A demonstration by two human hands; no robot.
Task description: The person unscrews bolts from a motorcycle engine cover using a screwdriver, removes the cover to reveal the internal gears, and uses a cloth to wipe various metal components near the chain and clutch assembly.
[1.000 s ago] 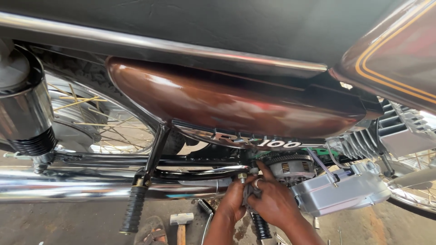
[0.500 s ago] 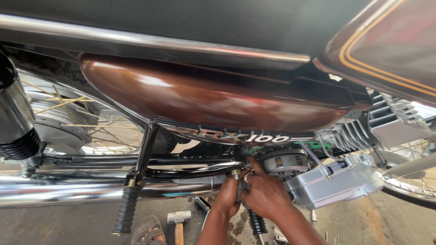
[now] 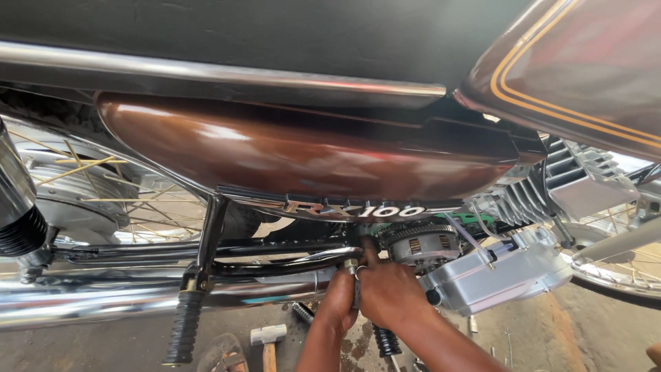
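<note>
While both hands sit low under the brown side cover (image 3: 303, 155), right hand (image 3: 391, 293) and left hand (image 3: 337, 303) have fingers closed together around a small metal fastener (image 3: 351, 267) on the black frame tube (image 3: 275, 251). Exposed clutch (image 3: 418, 242) lies just right of the fingers; hammer (image 3: 267, 339) on floor below-left; footpeg (image 3: 184, 327) farther left.

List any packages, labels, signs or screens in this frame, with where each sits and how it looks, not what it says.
Model badge: along the lower edge of the brown side cover, just above both hands; a long narrow strip with raised chrome characters on a dark ground.
No packages, signs or screens show.
</note>
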